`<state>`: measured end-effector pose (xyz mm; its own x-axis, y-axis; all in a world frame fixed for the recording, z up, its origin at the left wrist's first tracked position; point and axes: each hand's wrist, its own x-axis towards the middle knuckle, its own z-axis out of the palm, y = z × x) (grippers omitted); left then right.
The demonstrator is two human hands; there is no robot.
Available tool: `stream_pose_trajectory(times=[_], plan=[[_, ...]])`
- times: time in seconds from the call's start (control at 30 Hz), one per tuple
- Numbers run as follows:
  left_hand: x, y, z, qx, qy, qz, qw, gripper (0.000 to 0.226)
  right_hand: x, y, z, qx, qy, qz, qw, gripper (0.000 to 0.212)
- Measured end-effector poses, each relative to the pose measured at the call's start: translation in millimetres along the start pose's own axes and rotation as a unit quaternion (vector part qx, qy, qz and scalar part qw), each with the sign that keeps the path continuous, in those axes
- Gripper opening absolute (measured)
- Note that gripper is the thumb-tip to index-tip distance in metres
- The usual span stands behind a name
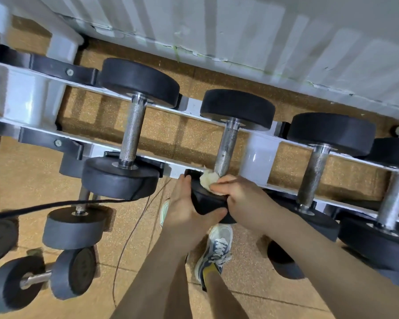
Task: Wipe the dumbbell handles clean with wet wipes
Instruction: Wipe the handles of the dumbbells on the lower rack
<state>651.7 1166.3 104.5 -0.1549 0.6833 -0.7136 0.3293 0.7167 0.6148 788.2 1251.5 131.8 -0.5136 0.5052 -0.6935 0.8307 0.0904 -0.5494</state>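
Note:
Several black dumbbells lie across a white rack [260,155]. The middle dumbbell's knurled steel handle [227,148] runs from its far weight head [237,109] down to its near weight head [207,203]. My left hand [184,203] grips the near head's left side, thumb under its edge. My right hand [242,196] holds a crumpled white wet wipe [209,179] against the lower end of that handle. The near head is mostly hidden by both hands.
Neighbouring dumbbells sit left [131,132] and right [313,176] on the rack. Smaller dumbbells [42,277] lie on the cork-coloured floor at lower left. A black cable [44,207] crosses the left side. My shoe [217,247] stands below the rack. A white wall [263,31] runs behind.

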Motion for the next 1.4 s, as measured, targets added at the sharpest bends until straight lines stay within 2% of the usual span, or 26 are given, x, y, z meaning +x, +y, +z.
stream_pose_trajectory(times=[0.07,0.17,0.3,0.37,0.47,0.6,0.7,0.8,0.9,1.0,1.1,1.13,1.2,1.3,1.4], plan=[[3,-1,6,0.008,0.017,0.014,1.000,0.102,5,-9,-4,-0.041,-0.058,-0.045,0.996,0.044],[7,1,6,0.012,0.017,0.024,0.999,0.111,12,-22,-13,-0.136,-0.142,0.000,0.980,0.035],[4,4,6,-0.016,0.026,0.028,0.999,0.118,-12,-20,-28,-0.236,-0.157,0.016,0.959,0.049],[4,7,7,-0.011,0.031,0.010,0.999,0.124,-18,-22,-31,-0.248,-0.158,0.016,0.956,0.058],[7,6,3,-0.006,0.002,-0.010,1.000,0.129,7,-35,-26,-0.208,-0.181,0.008,0.961,0.050],[8,0,-4,0.014,-0.014,-0.018,1.000,0.117,30,-44,-26,-0.223,-0.234,0.014,0.946,0.047],[5,3,-8,-0.003,-0.016,-0.019,1.000,0.125,-2,-32,-39,-0.219,-0.207,-0.006,0.954,0.036],[6,4,-11,0.008,-0.025,-0.011,1.000,0.131,-20,-19,-45,-0.207,-0.202,-0.025,0.957,0.050],[6,5,-11,0.004,-0.018,-0.019,1.000,0.129,6,-19,-34,-0.134,-0.179,-0.029,0.974,0.051],[0,10,-8,-0.008,0.001,-0.018,1.000,0.134,23,-18,-23,-0.060,-0.170,-0.039,0.983,0.061],[-11,20,0,0.059,0.058,0.035,0.996,0.126,-2,5,-31,-0.031,-0.155,-0.014,0.987,0.052],[-15,22,5,0.071,0.081,0.041,0.993,0.122,-12,14,-33,-0.037,-0.137,-0.007,0.990,0.046],[-22,22,14,0.053,0.105,0.002,0.993,0.119,-26,28,-31,-0.008,-0.042,0.009,0.999,0.029],[-24,20,18,0.033,0.112,-0.058,0.992,0.105,-16,29,-24,0.166,0.071,0.107,0.978,0.008],[-22,23,12,0.054,0.108,-0.050,0.991,0.087,4,20,-23,0.255,0.151,0.097,0.950,0.013]])
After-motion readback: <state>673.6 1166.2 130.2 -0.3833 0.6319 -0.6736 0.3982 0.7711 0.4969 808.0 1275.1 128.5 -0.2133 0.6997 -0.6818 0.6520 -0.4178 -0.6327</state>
